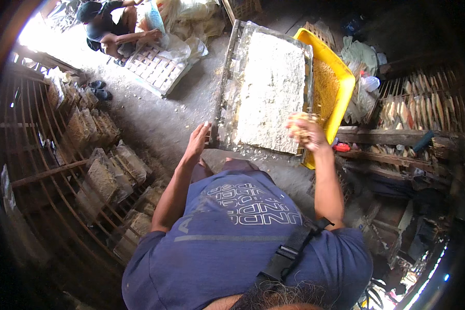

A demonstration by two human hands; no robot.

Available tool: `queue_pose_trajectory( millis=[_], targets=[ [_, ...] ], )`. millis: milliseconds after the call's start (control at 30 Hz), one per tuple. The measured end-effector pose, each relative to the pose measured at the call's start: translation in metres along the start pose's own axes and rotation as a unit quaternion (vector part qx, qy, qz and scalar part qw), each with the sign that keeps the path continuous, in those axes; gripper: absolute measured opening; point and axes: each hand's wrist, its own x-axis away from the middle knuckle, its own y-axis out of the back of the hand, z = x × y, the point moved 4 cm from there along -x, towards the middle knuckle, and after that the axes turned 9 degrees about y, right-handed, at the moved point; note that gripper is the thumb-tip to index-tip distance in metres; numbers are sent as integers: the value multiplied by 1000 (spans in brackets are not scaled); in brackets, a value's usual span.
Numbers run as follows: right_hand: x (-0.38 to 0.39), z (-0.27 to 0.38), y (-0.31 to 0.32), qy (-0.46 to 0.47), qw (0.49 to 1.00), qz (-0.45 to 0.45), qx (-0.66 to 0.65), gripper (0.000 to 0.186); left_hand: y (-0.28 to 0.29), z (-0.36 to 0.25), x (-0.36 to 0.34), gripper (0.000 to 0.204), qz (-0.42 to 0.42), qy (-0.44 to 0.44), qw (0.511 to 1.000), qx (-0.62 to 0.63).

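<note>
A long white, crumbly slab (271,82) lies on a clear sheet over a dark-edged board (227,77). My right hand (309,130) grips a clump of yellowish grains (299,125) over the slab's lower right corner. Just right of the board is a yellow tub (343,88) with loose grains (325,90) in it. My left hand (195,140) is open, fingers stretched, beside the lower left edge of the board; whether it touches the edge I cannot tell.
Wooden racks with wrapped slabs (111,170) flank me on the left; more racks (408,103) stand right. At the upper left a co-worker (106,31) crouches with plastic by a pale woven tray (157,70). Sandals (101,88) lie on the grey floor, and bags (361,59) sit behind the tub.
</note>
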Motion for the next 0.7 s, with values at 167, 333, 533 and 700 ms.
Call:
queue_pose_trajectory(
  millis=[167, 333, 533, 700],
  targets=[
    [-123, 36, -36, 101, 897, -134, 408, 10, 70, 18, 27, 50, -51, -12, 998, 22],
    [-128, 177, -59, 239, 840, -141, 466, 15, 148, 42, 53, 48, -110, -5, 989, 103],
    [-43, 138, -75, 124, 879, -91, 451, 19, 223, 60, 72, 66, -176, -16, 966, 187],
    [-36, 40, 0, 82, 892, -151, 419, 10, 231, 54, 72, 68, -186, -31, 965, 183]
  ],
)
